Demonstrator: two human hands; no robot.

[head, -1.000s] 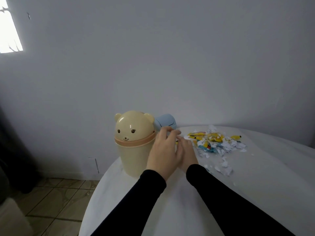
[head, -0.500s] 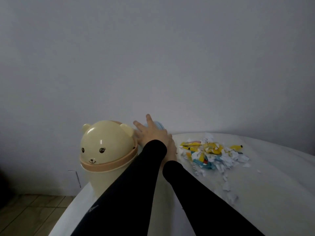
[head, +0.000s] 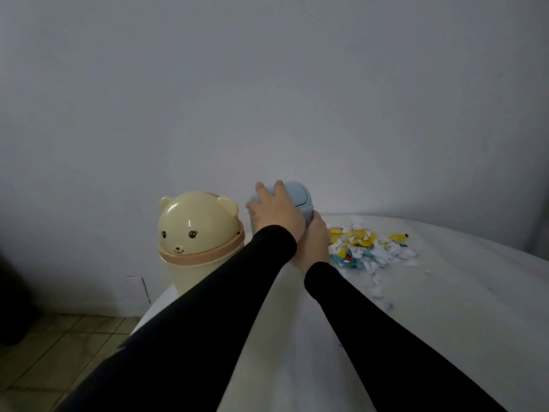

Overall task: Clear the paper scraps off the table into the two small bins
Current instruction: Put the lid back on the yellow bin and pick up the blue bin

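Note:
A small blue bin with a swing lid stands at the table's far edge. My left hand grips its top and left side, fingers curled over it. My right hand holds its lower right side, mostly hidden behind the left forearm. A cream bear-shaped bin with a tan collar stands to the left, near the table's left edge. A pile of white, yellow and blue paper scraps lies just right of the blue bin on the white table.
Loose white scraps trail toward me from the pile. A plain grey wall rises right behind the table. Tiled floor shows at lower left, beyond the table's left edge.
The view has shifted. My left hand has reached further over the blue bin and closed on it, and the right hand has come up against its side.

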